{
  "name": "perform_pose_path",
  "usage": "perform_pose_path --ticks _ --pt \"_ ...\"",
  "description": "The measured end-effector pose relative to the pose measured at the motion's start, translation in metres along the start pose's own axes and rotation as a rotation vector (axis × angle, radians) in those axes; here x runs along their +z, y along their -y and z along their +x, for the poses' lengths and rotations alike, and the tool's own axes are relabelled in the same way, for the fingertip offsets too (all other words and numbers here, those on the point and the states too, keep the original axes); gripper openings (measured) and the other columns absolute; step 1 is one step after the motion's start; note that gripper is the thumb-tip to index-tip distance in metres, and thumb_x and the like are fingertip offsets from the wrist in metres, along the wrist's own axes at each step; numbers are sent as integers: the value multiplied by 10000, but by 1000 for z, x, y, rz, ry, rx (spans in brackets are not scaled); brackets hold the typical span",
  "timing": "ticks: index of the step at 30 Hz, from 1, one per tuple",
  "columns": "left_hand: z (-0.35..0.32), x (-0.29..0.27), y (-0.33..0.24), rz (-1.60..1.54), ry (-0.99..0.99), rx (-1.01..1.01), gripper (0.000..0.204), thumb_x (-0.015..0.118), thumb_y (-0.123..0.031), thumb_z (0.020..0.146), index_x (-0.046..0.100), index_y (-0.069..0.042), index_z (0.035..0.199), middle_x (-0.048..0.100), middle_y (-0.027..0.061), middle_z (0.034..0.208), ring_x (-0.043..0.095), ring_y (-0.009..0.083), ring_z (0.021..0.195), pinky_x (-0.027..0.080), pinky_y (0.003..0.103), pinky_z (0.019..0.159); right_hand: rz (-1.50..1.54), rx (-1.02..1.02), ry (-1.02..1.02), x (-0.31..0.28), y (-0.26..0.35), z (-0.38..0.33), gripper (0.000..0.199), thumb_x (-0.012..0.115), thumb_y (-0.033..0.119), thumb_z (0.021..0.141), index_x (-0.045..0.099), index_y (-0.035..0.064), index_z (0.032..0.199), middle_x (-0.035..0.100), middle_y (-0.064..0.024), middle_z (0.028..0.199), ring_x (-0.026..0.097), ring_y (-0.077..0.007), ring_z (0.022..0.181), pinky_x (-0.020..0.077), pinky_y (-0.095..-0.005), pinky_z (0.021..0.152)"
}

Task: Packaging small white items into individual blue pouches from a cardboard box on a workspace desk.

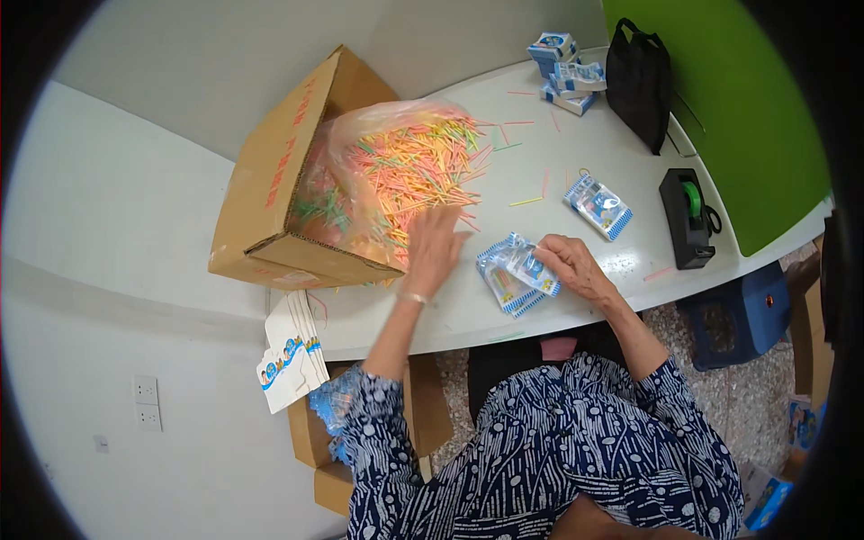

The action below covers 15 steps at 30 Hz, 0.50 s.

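Observation:
A heap of thin pink, orange, yellow and green sticks [418,171] spills from a clear plastic liner [346,135] in a cardboard box [274,171] lying on its side. My left hand [434,252] is at the near edge of the heap, fingers stretched out and slightly blurred; no stick shows clearly in it. My right hand [580,268] pinches the edge of a small clear packet [531,265] with blue and white print. Under it on the table lie similar packets [499,286], partly covered.
Another packet [598,207] lies farther right, near a black tape dispenser [687,219] with green tape. Small blue-white boxes [571,76] and a black bag [639,81] stand at the back. Flat printed cartons [292,351] overhang the table's left edge, above an open carton [333,490]. A blue stool [738,315] stands right.

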<state>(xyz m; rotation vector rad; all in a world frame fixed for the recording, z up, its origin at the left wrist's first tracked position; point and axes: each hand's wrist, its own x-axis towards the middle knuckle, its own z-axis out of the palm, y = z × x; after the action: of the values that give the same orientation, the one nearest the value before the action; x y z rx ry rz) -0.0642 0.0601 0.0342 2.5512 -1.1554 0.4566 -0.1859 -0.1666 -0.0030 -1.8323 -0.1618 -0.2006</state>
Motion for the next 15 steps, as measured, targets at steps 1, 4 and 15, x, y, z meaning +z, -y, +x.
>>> perform_pose_path --ticks 1,4,15 --pt "11 1 11 -4 8 1 335 595 -134 825 564 0 1131 564 160 1147 509 314 1055 391 443 909 3 8 -3 -1 -4 -3 292 529 210 905 498 -23 731 484 -119 627 450 -213 591 372 -340 578" --pt "34 13 44 456 184 179 463 570 -104 786 469 -41 1234 422 182 1315 383 378 1219 289 553 995 17 23 -58 -4 -14 -5 301 529 215 910 489 -21 727 472 -99 625 423 -180 581 360 -323 557" --pt "51 49 63 616 466 456 498 458 -104 844 349 -35 1326 387 138 1340 321 347 1292 221 542 1072 -147 -55 -75 -1 -32 -6 224 530 182 896 520 5 760 541 -130 701 508 -295 669 395 -379 672"
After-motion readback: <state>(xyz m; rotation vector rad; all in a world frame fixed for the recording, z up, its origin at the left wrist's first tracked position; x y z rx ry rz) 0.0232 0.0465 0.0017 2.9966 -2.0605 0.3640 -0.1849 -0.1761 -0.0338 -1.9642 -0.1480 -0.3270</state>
